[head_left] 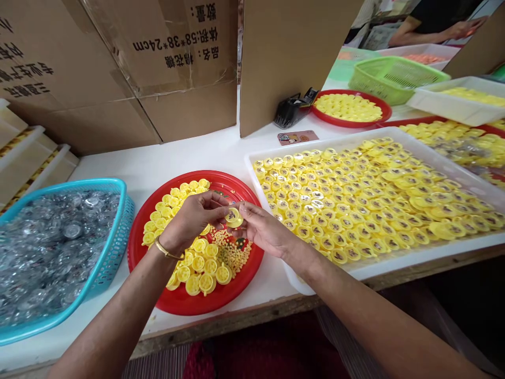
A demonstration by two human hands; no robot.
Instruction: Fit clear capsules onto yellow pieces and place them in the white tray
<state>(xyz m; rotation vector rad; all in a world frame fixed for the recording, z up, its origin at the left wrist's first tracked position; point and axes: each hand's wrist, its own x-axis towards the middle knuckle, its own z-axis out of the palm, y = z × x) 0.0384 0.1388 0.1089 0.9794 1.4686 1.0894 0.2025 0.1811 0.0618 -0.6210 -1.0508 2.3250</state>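
Observation:
Above the red round tray (221,300), my left hand (199,213) and my right hand (262,229) meet at one small yellow plastic cup (234,218). A round disc with a dark printed picture sits on its top. Both hands pinch it between thumb and fingers, one from each side. In the tray below lie several yellow cups (199,263) filled with small pale pellets. Loose pellets (231,252) are scattered beside them, partly under my hands. A gold-coloured bangle is on my left wrist.
To the right, a white tray (248,163) holds rows of yellow cups with printed tops. At left stands a blue basket (122,210) of transparent plastic covers. Cardboard boxes (189,110) wall the back, near a black tape dispenser (294,109). Another person's arms (426,36) show far right.

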